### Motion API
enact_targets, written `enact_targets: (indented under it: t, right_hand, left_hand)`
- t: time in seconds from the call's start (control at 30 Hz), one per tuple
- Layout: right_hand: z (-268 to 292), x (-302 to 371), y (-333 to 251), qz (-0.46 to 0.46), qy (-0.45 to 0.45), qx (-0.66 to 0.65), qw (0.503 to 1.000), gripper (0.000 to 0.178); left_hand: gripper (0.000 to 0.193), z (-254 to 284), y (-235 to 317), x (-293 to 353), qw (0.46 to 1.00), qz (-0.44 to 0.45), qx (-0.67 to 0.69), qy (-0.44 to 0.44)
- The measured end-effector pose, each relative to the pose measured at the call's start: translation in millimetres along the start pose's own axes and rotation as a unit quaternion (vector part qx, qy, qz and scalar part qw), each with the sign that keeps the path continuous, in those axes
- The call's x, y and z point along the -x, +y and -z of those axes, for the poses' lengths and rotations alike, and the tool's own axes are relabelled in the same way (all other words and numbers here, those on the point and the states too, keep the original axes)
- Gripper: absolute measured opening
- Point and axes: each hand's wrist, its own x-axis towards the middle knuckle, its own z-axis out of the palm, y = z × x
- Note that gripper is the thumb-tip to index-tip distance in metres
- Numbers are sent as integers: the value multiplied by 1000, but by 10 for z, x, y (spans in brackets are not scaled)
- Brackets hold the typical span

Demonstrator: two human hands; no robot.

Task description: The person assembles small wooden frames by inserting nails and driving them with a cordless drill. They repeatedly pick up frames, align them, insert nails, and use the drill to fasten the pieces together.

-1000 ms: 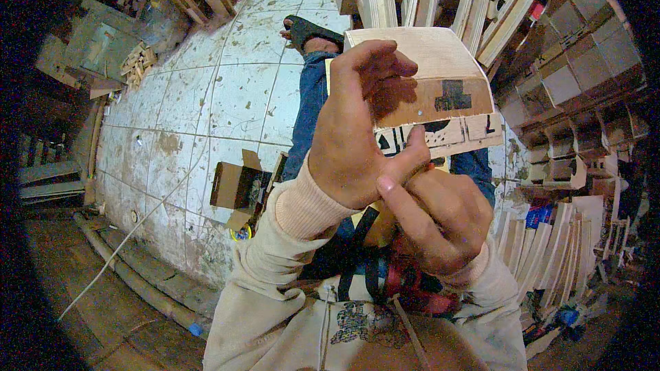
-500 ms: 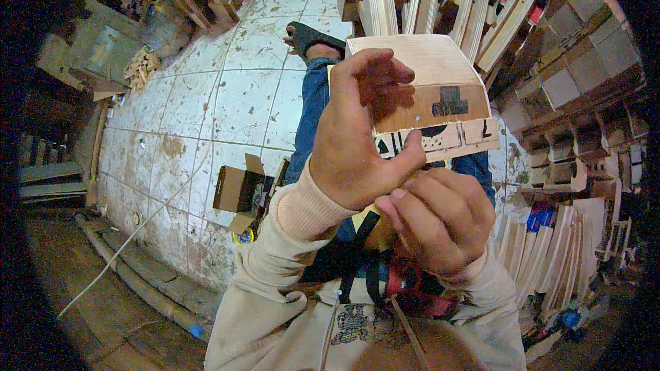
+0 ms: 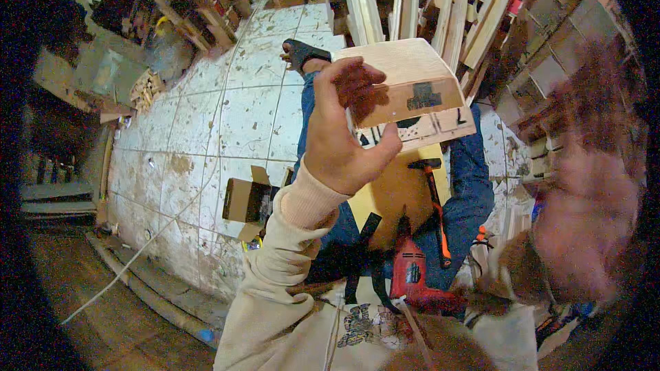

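Observation:
My left hand (image 3: 350, 124) is closed on a small wooden box-like piece (image 3: 405, 62), thumb against its lower strip and fingers curled behind the near side. Dark printed marks show on its tan band and on the pale strip below. Off to the right, my right hand (image 3: 584, 223) is a blur; its fingers cannot be made out. Below the held piece, a hammer (image 3: 434, 209) with a black and orange handle lies over a yellow board (image 3: 385, 209) on my lap. A red power drill (image 3: 416, 275) rests closer to my body.
Long wooden strips (image 3: 405, 3) stand in racks ahead, and stacked wooden pieces (image 3: 512, 223) sit at right. An opened cardboard box (image 3: 240, 199) lies on the white tiled floor (image 3: 240, 117) at left. A thin pale cable (image 3: 137, 257) crosses that floor.
My right hand has left the wooden piece and swung far to the right. The hammer and drill have come into view. The left hand still holds the piece, slightly further left.

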Motion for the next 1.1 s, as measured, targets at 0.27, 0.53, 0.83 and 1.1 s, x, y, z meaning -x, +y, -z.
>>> enact_targets:
  t: [0.27, 0.53, 0.83, 1.1]
  right_hand:
    - [245, 133, -339, 3, 60, -131, 990, 38]
    - [208, 211, -345, 3, 76, -172, 982, 40]
    - [147, 228, -152, 39, 189, -204, 960, 43]
    - [-611, 948, 1249, -221, 125, 232, 939, 68]
  left_hand:
    - [72, 4, 3, -1, 1000, -12, -14, -16]
    - [70, 28, 46, 1, 1000, 0, -18, -15]
    - [43, 24, 65, 42, 915, -187, -337, -117]
    - [25, 14, -2, 36, 884, -308, -352, -4]
